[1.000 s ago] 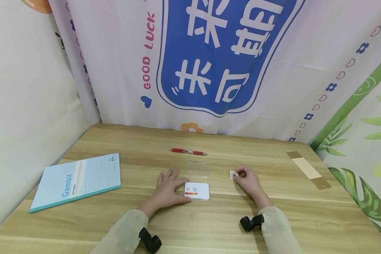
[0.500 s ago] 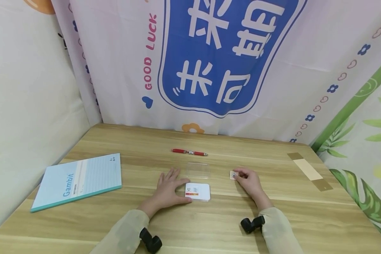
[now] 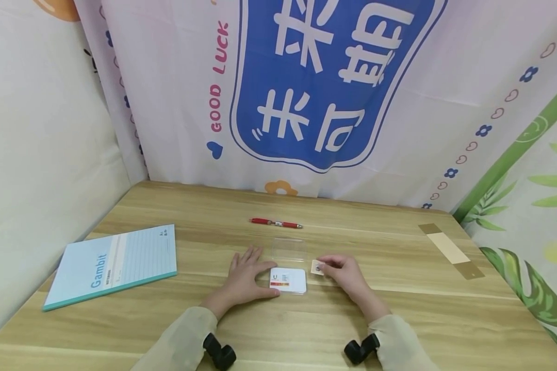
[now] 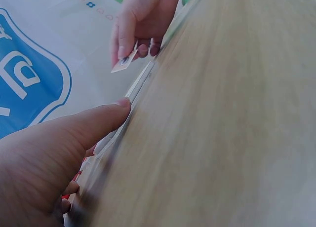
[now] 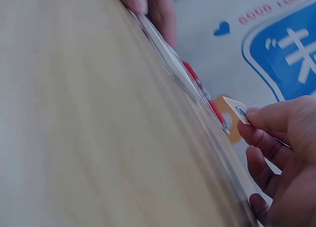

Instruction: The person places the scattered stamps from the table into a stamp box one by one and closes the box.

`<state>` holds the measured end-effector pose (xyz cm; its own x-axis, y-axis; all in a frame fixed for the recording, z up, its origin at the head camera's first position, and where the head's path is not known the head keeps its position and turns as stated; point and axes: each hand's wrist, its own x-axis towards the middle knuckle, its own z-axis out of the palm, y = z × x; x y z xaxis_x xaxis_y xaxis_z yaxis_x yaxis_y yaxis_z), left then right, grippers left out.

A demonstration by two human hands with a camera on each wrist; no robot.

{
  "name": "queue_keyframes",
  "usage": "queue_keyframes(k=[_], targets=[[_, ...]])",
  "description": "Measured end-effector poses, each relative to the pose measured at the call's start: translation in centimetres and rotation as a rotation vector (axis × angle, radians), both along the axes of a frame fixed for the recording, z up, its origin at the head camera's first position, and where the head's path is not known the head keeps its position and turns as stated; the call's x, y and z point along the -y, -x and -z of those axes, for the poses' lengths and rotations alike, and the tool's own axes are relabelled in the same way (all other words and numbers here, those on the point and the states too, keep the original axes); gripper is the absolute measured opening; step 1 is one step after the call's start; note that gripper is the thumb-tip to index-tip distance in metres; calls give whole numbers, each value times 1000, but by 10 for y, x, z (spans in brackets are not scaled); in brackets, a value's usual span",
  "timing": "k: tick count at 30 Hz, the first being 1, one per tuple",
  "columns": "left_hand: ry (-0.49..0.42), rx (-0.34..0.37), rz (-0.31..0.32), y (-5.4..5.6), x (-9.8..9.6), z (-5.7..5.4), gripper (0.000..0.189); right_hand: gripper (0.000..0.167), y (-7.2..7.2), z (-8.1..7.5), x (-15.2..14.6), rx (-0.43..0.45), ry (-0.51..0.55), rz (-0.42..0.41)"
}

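In the head view, my left hand (image 3: 243, 275) lies on the table with fingers spread. Its thumb and index finger hold the near and far edges of a flat clear plastic case (image 3: 299, 293) at the left end. A white card (image 3: 297, 278) with red and orange print lies in it. Just beyond is a clear plastic piece (image 3: 289, 249), perhaps the lid. To the right of the case, my right hand (image 3: 348, 275) pinches a small pale square card (image 3: 315, 267) with a dark round mark. The right wrist view shows this small card (image 5: 236, 110) tilted between thumb and index finger, above the table.
A red pen (image 3: 276, 223) lies behind the clear plastic. On the left is a light blue notebook (image 3: 116, 265). A beige strip with brown ends (image 3: 449, 249) lies at the right. A printed cloth (image 3: 176, 103) hangs along the table's back edge.
My right hand has moved left with the small square card, from well right of the case to close beside it. The left hand and the case have stayed in place.
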<state>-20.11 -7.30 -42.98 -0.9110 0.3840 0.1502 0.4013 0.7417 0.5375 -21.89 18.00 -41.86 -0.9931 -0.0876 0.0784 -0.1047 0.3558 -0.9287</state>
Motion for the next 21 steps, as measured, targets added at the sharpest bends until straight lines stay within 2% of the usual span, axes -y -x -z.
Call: queue_keyframes(k=[7,16,21], targets=[[12,-8,-1,1,-1,1,67,14,-7,3,22,-53,-6,-120],[6,-13,-2,2,0,2,66,11,-9,9,31,-110,-123,-141],[7,-17,0,2,0,1,66,10,-11,9,33,-151,-206,-123]])
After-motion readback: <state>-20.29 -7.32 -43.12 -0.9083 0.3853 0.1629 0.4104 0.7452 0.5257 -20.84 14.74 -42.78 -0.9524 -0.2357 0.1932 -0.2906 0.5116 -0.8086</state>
